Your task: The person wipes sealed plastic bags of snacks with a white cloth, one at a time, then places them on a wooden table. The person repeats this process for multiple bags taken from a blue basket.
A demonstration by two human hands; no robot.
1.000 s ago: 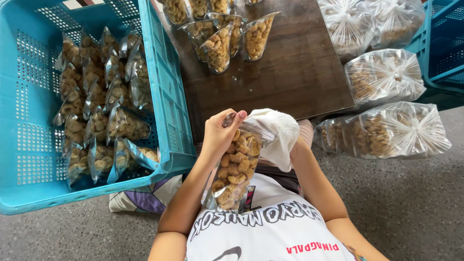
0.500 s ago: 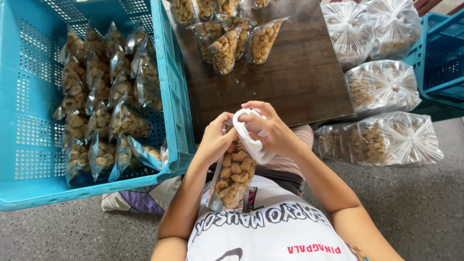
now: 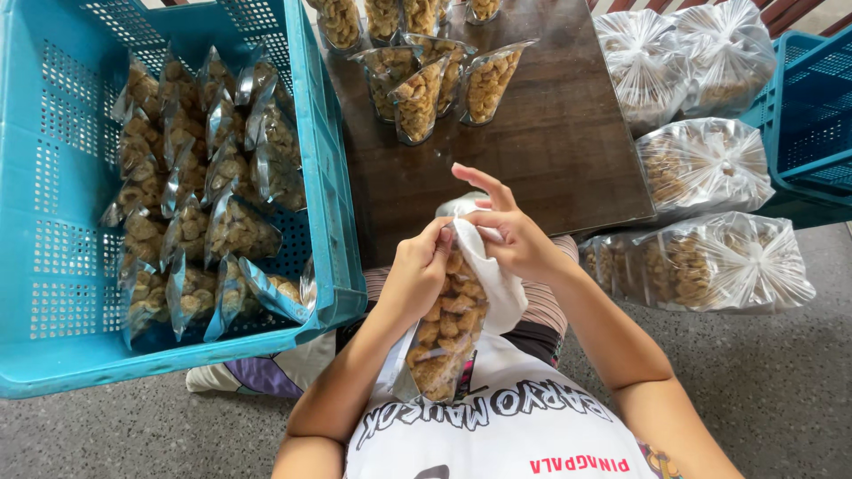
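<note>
- At frame centre, left hand and right hand pinch a snack pouch by its top, unfinished.
- Left: blue crate holds many finished pouches.
- Upper centre: open pouches wait on the table.

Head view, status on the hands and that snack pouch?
Left hand and right hand both pinch top of clear snack-filled plastic pouch. Pouch upright over lap. Nothing in the way.

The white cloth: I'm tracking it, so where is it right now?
In the head view, the white cloth sits at centre, under the right hand against the snack bag that the left hand pinches, just below the wooden table.
</note>
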